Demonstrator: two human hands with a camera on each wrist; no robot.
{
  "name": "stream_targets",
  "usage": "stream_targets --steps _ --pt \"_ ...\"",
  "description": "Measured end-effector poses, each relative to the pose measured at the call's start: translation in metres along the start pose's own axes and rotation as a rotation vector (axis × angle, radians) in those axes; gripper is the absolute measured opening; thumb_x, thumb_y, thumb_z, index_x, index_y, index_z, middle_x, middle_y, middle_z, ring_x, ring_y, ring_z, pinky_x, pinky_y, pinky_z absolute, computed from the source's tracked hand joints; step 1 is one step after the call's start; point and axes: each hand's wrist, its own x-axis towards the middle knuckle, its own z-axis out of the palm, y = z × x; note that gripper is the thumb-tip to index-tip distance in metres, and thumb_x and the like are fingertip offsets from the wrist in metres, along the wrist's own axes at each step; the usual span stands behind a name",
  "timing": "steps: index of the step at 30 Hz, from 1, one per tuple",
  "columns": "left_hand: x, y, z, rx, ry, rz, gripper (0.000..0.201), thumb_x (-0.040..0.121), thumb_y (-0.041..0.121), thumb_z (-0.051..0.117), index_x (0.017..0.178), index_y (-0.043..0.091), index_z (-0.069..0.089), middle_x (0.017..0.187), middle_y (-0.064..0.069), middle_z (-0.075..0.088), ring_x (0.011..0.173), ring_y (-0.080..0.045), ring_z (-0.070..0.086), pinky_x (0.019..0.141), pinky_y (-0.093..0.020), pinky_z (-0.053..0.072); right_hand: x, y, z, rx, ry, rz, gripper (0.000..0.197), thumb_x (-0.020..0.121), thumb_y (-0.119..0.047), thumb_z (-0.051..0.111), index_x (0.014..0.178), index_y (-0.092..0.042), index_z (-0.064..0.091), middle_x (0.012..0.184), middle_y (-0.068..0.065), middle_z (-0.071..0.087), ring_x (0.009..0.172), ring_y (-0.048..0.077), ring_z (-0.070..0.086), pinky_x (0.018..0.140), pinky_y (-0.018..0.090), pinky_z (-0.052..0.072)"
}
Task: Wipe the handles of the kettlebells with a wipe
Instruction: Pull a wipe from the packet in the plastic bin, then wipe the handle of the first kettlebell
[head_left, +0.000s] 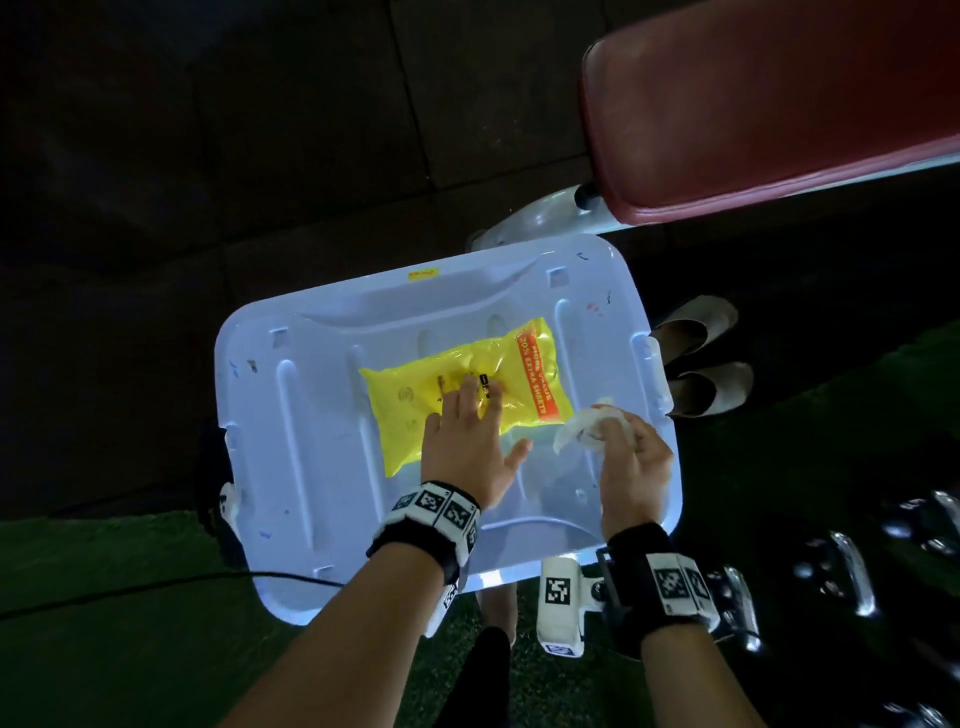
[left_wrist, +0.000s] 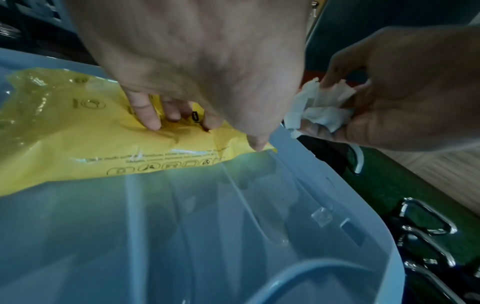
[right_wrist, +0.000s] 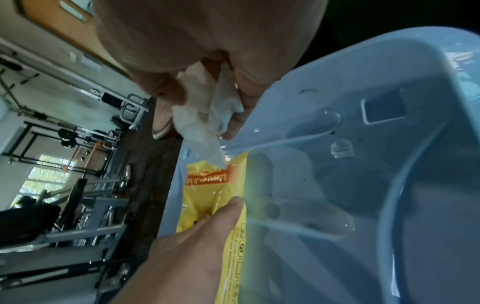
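Fingers (left_wrist: 145, 115) of the left hand (head_left: 467, 447) lie spread, pressing the yellow wipe packet (head_left: 415, 395) onto the bin lid (head_left: 291, 426), while the right hand (head_left: 631, 457) pinches a crumpled wipe (head_left: 582, 426) just beside it, soft, limp, probably damp, best bunched in the palm.

Pale plastic lid (head_left: 322, 467); red padded bench (head_left: 769, 114); beige shoes (head_left: 711, 387) beside it

A glossy, crinkled yellow plastic wipe packet (head_left: 462, 382) lies on a smooth, pale blue moulded plastic bin lid (head_left: 311, 415), beside a crumpled, matt white cloth-like wipe (head_left: 584, 428), shiny chrome metal kettlebell handles (head_left: 852, 571) and a smooth dark red vinyl bench pad (head_left: 769, 109).
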Motion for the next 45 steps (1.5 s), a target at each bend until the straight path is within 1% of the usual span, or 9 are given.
stream_targets --steps 4,8,14,18,21,28,37,40,45 --pt "0.007 0.013 -0.011 0.021 -0.121 -0.081 0.096 0.091 0.073 0.046 0.163 0.021 0.007 0.170 -0.008 0.000 0.155 -0.033 0.007 0.121 -0.050 0.022 -0.005 0.002 -0.033 -0.003 -0.016 -0.031 0.009 0.076 -0.030 0.083 0.081 -0.037 0.079 0.100 -0.010 0.078 0.096 0.010 0.071 0.090 0.037 0.058" --pt "-0.011 0.035 -0.017 -0.030 -0.193 -0.182 0.100 0.093 0.070 0.049 0.164 0.021 -0.002 0.171 -0.006 -0.009 0.157 -0.032 0.000 0.122 -0.050 0.018 -0.022 0.011 -0.103 0.063 0.027 -0.076 0.041 0.081 -0.012 0.084 0.113 -0.036 0.074 0.108 -0.010 0.075 0.107 0.006 0.067 0.098 0.034 0.053" --pt "-0.099 0.114 0.027 -0.426 0.059 0.070 0.058 0.094 0.027 0.068 0.148 0.019 0.049 0.152 -0.013 0.043 0.140 -0.029 0.043 0.111 -0.036 0.038 -0.072 0.077 -0.249 0.249 0.204 -0.031 0.028 0.090 -0.009 0.078 0.099 -0.035 0.077 0.106 -0.008 0.079 0.105 0.008 0.074 0.096 0.034 0.058" --pt "-0.145 0.174 0.092 -0.740 -0.128 0.150 0.026 0.096 0.018 0.069 0.120 0.027 0.071 0.124 0.004 0.068 0.104 -0.005 0.066 0.087 -0.009 0.047 -0.093 0.157 -0.324 0.289 0.399 -0.032 0.025 0.088 -0.007 0.079 0.097 -0.030 0.075 0.110 -0.002 0.077 0.096 -0.004 0.072 0.076 0.010 0.057" --pt "-0.152 0.204 0.165 -0.815 -0.273 0.108 0.022 0.097 0.022 0.066 0.108 0.041 0.072 0.115 0.012 0.074 0.102 -0.004 0.070 0.097 -0.033 0.056 -0.087 0.219 -0.353 0.316 0.508 -0.011 0.023 0.087 -0.005 0.079 0.096 -0.026 0.076 0.113 0.000 0.076 0.096 -0.004 0.070 0.073 0.006 0.054" --pt "-0.089 0.250 0.327 -0.766 -0.441 0.155 0.030 0.096 0.011 0.059 0.116 0.033 0.066 0.119 0.002 0.073 0.103 -0.012 0.070 0.101 -0.044 0.054 -0.027 0.337 -0.360 0.379 0.631 -0.115 0.028 0.089 -0.001 0.075 0.088 -0.029 0.078 0.102 -0.012 0.079 0.101 0.003 0.074 0.092 0.029 0.059" --pt "0.016 0.293 0.449 -0.856 -0.481 0.259 0.076 0.077 -0.013 0.071 0.142 0.019 0.050 0.134 -0.001 0.057 0.124 -0.024 0.059 0.105 -0.038 0.051 0.033 0.415 -0.339 0.328 0.718 -0.237 0.030 0.089 -0.003 0.069 0.081 -0.029 0.080 0.093 -0.015 0.079 0.090 0.003 0.074 0.080 0.036 0.061" --pt "0.027 0.303 0.464 -0.747 -0.497 0.456 0.064 0.067 0.000 0.091 0.121 0.016 0.061 0.111 0.006 0.068 0.102 -0.009 0.066 0.081 -0.013 0.047 0.038 0.421 -0.325 0.362 0.755 -0.224 0.014 0.082 -0.017 0.078 0.080 -0.030 0.081 0.093 -0.010 0.079 0.085 0.004 0.072 0.079 0.034 0.060" --pt "0.041 0.309 0.487 -0.691 -0.444 0.593 0.085 0.040 0.050 0.099 0.113 0.023 0.067 0.108 0.008 0.076 0.104 -0.008 0.071 0.096 -0.027 0.053 0.039 0.424 -0.287 0.204 0.869 -0.207 0.018 0.070 -0.015 0.086 0.073 -0.029 0.077 0.101 -0.013 0.068 0.096 -0.004 0.065 0.083 0.021 0.051"
